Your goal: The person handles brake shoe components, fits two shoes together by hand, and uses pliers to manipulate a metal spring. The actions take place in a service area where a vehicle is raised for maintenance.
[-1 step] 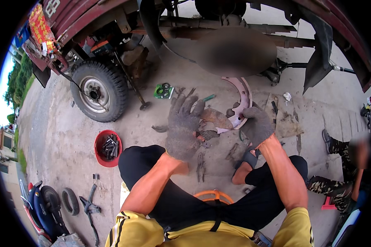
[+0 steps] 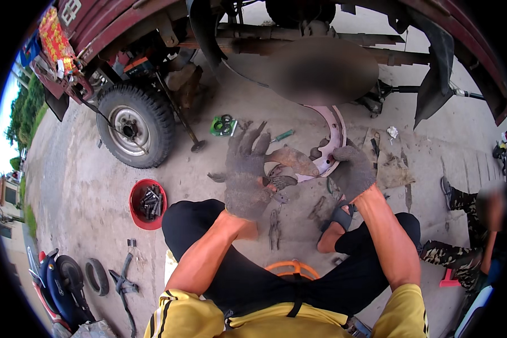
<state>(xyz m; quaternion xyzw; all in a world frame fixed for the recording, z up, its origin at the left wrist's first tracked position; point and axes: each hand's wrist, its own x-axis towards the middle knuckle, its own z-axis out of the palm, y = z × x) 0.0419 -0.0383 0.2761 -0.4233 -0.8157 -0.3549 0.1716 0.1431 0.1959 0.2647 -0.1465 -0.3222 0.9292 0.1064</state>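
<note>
My left hand (image 2: pixel 247 174), in a dirty grey work glove, is raised with its fingers spread and nothing gripped in them. Bare skin shows near its thumb. My right hand (image 2: pixel 353 170), gloved alike, is closed around the lower part of a curved pale-pink brake shoe (image 2: pixel 335 129) with holes along it. The shoe's upper end meets a blurred patch. Between the hands is a curved brown piece (image 2: pixel 293 160); whether it is joined to the shoe I cannot tell. On the ground beyond lies a green-handled tool (image 2: pixel 283 136), and pliers (image 2: pixel 274 230) lie below my left hand.
A raised maroon vehicle (image 2: pixel 115 25) spans the top, its wheel (image 2: pixel 134 127) at left. A red bowl of dark metal parts (image 2: pixel 133 209), a green package (image 2: pixel 215 127), a loose tyre (image 2: pixel 96 276) and a motorbike (image 2: pixel 55 287) stand around. Another person's camouflage-clad leg (image 2: pixel 448 254) is at right.
My left hand's fingers have shifted slightly left and spread wider, uncovering more of the green-handled tool. My right hand and the brake shoe look unchanged.
</note>
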